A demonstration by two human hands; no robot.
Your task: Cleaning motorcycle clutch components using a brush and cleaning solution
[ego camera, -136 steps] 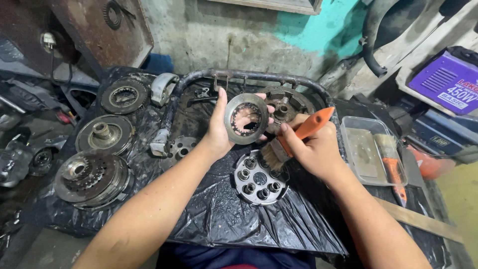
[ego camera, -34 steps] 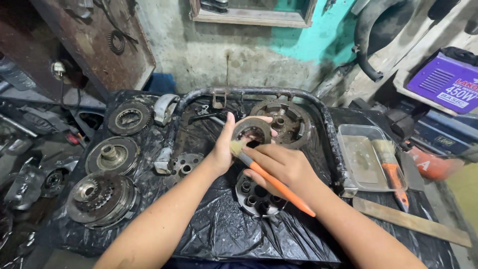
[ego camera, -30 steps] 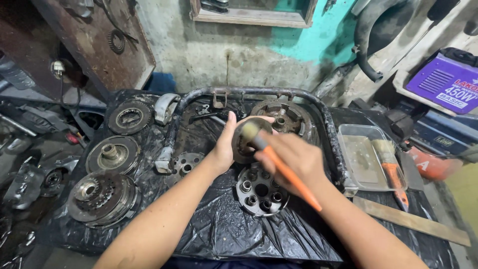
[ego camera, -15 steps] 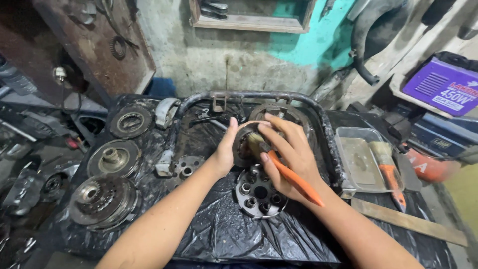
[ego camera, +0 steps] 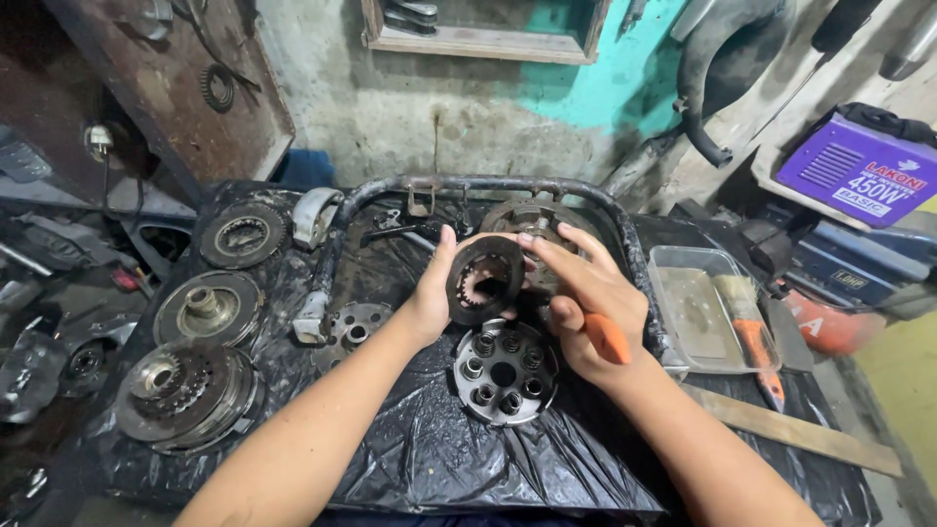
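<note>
One dark toothed ring [ego camera: 485,280] is held upright at the centre of the view, above a black sheet [ego camera: 429,459]. The left hand [ego camera: 434,298] grips its rim at 9 o'clock, thumb up along the edge, closed on the ring. The right hand [ego camera: 586,303] comes in from 3 o'clock; its fingertips [ego camera: 532,241] touch the ring's upper rim, while its palm and lower fingers are curled around one orange handle [ego camera: 607,339]. The working end of that tool is hidden behind the hand.

Just below the ring, at 6 o'clock, lies one round hub [ego camera: 505,371] with six posts around a central hole. At 9 o'clock of the hub sits one smaller plate [ego camera: 353,327]. Behind the ring, at 12 to 1 o'clock, one rusty drum [ego camera: 535,222] is partly hidden by the fingers. One bent tube frame [ego camera: 488,185] arches around all of this.

Far out at 9 o'clock, three round assemblies line the sheet's left side: one ringed disc [ego camera: 242,234], one hub disc [ego camera: 207,307], one geared basket [ego camera: 185,395].

At 3 o'clock, one clear tray [ego camera: 698,312] sits with one orange brush [ego camera: 750,332] along its right edge. One wooden strip [ego camera: 791,437] lies at 4 o'clock. One purple box [ego camera: 859,176] stands at 2 o'clock.
</note>
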